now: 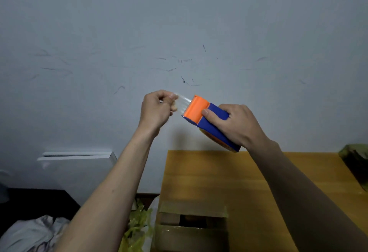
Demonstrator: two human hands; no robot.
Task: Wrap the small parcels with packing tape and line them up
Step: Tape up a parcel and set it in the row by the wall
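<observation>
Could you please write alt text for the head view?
A person's right hand grips a blue and orange tape dispenser in front of a pale wall while the left hand pinches a strip of clear tape stretched from it, above a wooden table holding an open cardboard box.

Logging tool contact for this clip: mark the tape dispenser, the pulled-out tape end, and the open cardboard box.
tape dispenser [207,118], head view, blue body beside the orange cutter.
tape end [184,102], head view, clear strip between left fingers and cutter.
cardboard box [191,235], head view, near wall.
</observation>
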